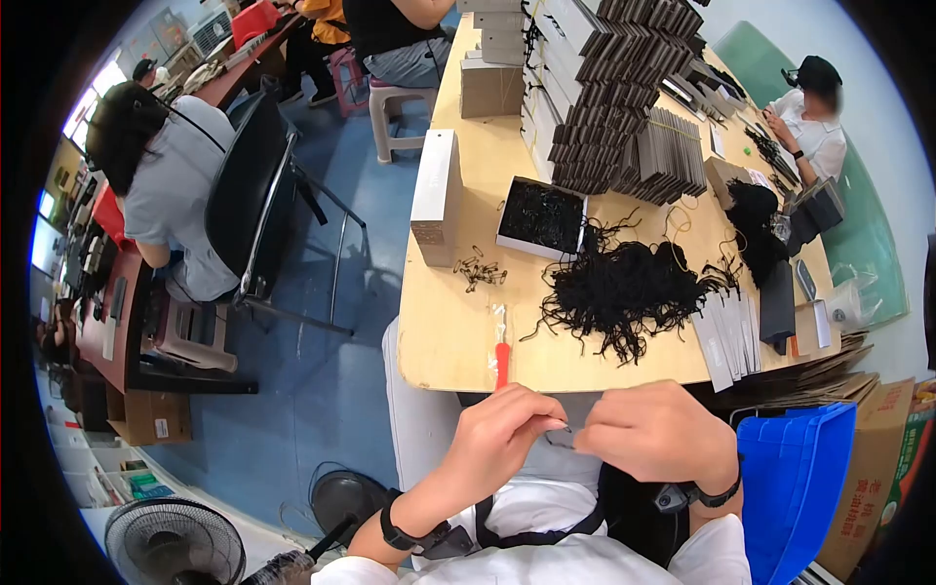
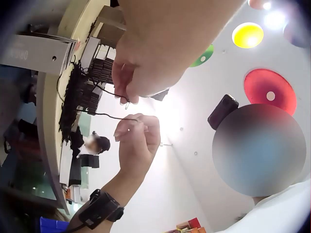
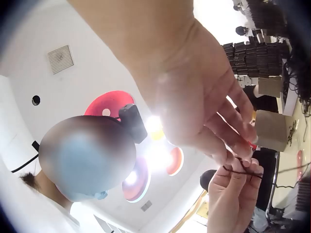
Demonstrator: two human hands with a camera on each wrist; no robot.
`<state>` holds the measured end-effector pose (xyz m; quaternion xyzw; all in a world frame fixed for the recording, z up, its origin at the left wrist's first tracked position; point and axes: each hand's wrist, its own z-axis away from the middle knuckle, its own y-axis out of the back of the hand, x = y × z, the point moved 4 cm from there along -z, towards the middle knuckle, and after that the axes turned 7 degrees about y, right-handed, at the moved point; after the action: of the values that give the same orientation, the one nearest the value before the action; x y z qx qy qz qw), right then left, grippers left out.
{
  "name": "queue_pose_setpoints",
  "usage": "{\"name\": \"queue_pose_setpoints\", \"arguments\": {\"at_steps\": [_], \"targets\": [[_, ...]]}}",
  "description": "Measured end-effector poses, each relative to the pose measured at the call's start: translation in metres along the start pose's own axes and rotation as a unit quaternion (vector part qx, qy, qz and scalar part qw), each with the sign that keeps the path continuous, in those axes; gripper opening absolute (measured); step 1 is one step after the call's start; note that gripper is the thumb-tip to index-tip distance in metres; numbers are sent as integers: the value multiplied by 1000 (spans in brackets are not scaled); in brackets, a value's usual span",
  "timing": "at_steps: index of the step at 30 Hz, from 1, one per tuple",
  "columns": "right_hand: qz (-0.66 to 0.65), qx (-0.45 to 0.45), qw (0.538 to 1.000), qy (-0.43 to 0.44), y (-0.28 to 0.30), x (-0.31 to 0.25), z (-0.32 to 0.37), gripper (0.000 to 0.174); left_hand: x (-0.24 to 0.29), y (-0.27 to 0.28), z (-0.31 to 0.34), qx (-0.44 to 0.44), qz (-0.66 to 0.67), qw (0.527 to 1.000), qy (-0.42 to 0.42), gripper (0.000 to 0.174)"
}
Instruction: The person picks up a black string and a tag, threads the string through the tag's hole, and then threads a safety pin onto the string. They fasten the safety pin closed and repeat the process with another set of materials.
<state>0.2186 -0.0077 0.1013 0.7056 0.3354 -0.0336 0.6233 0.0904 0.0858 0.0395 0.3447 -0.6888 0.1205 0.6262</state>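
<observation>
My left hand (image 1: 502, 434) and right hand (image 1: 658, 429) meet in front of my body, just off the table's near edge. A thin black cord (image 2: 109, 115) runs to the fingertips of both. In the left wrist view, the left hand (image 2: 141, 73) pinches one stretch of it together with a small metal pin (image 2: 128, 105). The right hand (image 2: 140, 138) pinches another stretch between thumb and fingers. Seen from the right wrist, the cord (image 3: 243, 172) crosses over itself at the fingertips. On the table lies a heap of black cords (image 1: 624, 297), beside a small pile of metal pins (image 1: 478, 271).
A white box of black pieces (image 1: 542, 216) stands behind the pins, near an upright white box (image 1: 436, 195). Tall stacks of grey cards (image 1: 624, 97) rise at the back. A red-handled tool (image 1: 502, 366) lies at the near edge; a blue bin (image 1: 795, 487) is on my right.
</observation>
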Motion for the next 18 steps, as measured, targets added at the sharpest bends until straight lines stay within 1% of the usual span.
{"name": "queue_pose_setpoints", "arguments": {"at_steps": [2, 4, 6, 8, 12, 14, 17, 18], "targets": [[19, -5, 1000, -5, -1, 3, -1, 9, -7, -4, 1, -62, 25, 997, 39, 11], [45, -2, 999, -10, -1, 6, -2, 7, -9, -5, 2, -68, 47, 995, 57, 10], [43, -2, 999, -6, -2, 6, -3, 8, -10, -5, 2, -72, 69, 992, 74, 9], [41, -1, 999, -3, -5, 6, -3, 8, -11, -6, 2, -98, 79, 987, 96, 9], [32, -8, 999, -7, -6, 7, -2, 9, -11, -8, 1, -112, 87, 985, 93, 6], [27, -17, 999, -15, -7, 7, -2, 9, -14, -12, 3, -142, 105, 977, 116, 5], [8, -1, 999, -32, -8, 7, 1, 10, -17, -16, 5, -153, 122, 973, 122, 4], [-18, 13, 999, -35, -8, 7, 2, 9, -18, -16, 5, -154, 122, 973, 122, 4]]}}
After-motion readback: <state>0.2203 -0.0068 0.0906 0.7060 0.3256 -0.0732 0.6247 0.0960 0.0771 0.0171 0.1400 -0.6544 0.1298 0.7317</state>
